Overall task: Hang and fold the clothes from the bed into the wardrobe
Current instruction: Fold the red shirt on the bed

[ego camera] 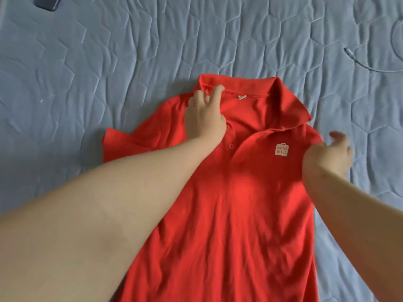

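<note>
On the bed, a red polo lies face up. Left hand pinches its collar; right hand at shoulder, blurred, grip unclear.

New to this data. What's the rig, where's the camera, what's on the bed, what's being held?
There is no machine here. A person works with two bare hands, and the single picture comes from a wide-angle camera worn on their head, looking forward and down. That is why both arms enter from the bottom edge.

A red polo shirt lies front-up on a blue quilted bed cover, with its collar away from the person. The left hand has its fingers curled at the collar and appears to pinch it. The right hand is at the shirt's shoulder edge, but it is blurred, so I cannot tell whether it grips.

Also on the bed are a dark flat object at the top left, cut off by the frame, and a thin cable at the right.
</note>
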### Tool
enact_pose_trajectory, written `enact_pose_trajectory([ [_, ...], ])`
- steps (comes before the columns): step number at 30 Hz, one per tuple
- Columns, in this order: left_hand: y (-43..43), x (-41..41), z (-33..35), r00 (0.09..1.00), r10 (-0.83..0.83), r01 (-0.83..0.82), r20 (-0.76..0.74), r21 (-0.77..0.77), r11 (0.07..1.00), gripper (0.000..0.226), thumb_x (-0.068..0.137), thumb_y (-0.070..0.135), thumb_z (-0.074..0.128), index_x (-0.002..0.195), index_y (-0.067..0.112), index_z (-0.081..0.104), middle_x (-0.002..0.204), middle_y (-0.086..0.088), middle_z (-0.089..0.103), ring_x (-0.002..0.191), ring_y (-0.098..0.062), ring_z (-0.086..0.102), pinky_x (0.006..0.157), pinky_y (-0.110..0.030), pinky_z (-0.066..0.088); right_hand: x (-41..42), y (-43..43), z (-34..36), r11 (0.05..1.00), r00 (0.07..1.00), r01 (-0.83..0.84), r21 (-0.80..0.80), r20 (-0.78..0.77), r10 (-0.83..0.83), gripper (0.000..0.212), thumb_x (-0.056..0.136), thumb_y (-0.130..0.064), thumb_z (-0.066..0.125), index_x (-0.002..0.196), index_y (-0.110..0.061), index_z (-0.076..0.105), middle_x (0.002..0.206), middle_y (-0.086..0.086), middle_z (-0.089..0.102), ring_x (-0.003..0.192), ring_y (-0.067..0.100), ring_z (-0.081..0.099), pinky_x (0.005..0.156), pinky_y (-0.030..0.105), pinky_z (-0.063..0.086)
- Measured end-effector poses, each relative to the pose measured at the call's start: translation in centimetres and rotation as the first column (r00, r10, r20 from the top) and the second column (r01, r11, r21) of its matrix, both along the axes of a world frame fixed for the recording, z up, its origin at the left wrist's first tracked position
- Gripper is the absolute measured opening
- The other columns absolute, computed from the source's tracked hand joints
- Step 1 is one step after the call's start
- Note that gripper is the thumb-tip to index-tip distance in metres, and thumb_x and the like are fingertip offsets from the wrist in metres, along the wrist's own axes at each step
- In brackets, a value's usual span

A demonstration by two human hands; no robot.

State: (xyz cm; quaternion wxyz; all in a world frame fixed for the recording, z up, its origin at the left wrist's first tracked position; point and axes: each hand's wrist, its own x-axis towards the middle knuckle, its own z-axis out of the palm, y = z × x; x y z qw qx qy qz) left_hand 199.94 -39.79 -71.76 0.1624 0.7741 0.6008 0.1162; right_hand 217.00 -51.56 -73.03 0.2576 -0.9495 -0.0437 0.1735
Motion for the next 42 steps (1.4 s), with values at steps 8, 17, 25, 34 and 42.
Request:
enact_pose_trajectory([
  [8,-4.1,5.9,-1.5,0.979,-0.201,0.18,0.016,-0.517,0.837,0.062,0.082,0.06,0.051,0.133,0.028,0.038,0.135,0.001,0.049,0.123,-0.027,0.043,0.097,-0.04,0.033,2.1,-4.4,-0.2,0.931,0.76,0.289,0.221,-0.645,-0.082,0.012,0.089,-0.032,0.054,0.088,-0.021,0.059,0.074,-0.002,0.054,0.063,0.013,0.051,0.059,0.026,0.043],
  [17,-3.4,11.5,0.0,0.875,0.318,0.073,0.365,-0.749,0.658,0.022,0.088,0.035,0.06,0.073,0.019,0.054,0.069,0.008,0.055,0.063,-0.006,0.05,0.055,-0.02,0.038,3.8,-5.0,1.2,0.768,0.365,0.453,0.453,-0.88,0.303,0.027,0.088,-0.025,0.055,0.076,-0.017,0.078,0.08,0.003,0.075,0.072,0.016,0.072,0.058,0.031,0.059],
  [25,-2.3,13.0,1.5,0.892,0.329,-0.069,0.311,-0.626,0.777,0.012,0.088,0.014,0.043,0.077,0.013,0.046,0.062,0.002,0.041,0.056,-0.015,0.038,0.044,-0.025,0.029,2.8,-5.1,0.6,0.863,0.161,0.438,0.251,-0.967,0.199,0.036,0.096,-0.033,0.042,0.081,-0.009,0.064,0.061,0.009,0.068,0.05,0.02,0.066,0.045,0.031,0.056],
  [34,-1.0,12.7,1.2,0.95,0.122,0.038,0.288,-0.494,0.868,0.025,0.094,0.024,0.049,0.116,0.013,0.055,0.107,0.002,0.057,0.095,-0.015,0.051,0.072,-0.018,0.032,4.6,-5.3,2.3,0.83,0.248,0.438,0.344,-0.934,0.256,0.04,0.091,-0.039,0.052,0.064,-0.018,0.073,0.065,0.001,0.07,0.057,0.013,0.067,0.053,0.022,0.054],
  [42,-1.0,13.2,0.1,0.959,0.136,0.0,0.247,-0.48,0.877,0.039,0.097,0.026,0.042,0.136,0.022,0.041,0.132,-0.004,0.052,0.111,-0.017,0.048,0.09,-0.017,0.032,10.3,-10.9,2.2,0.885,0.947,0.298,0.357,-0.23,-0.226,0.021,0.084,-0.03,0.062,0.069,-0.023,0.051,0.061,-0.005,0.049,0.051,0.004,0.046,0.054,0.022,0.039],
])
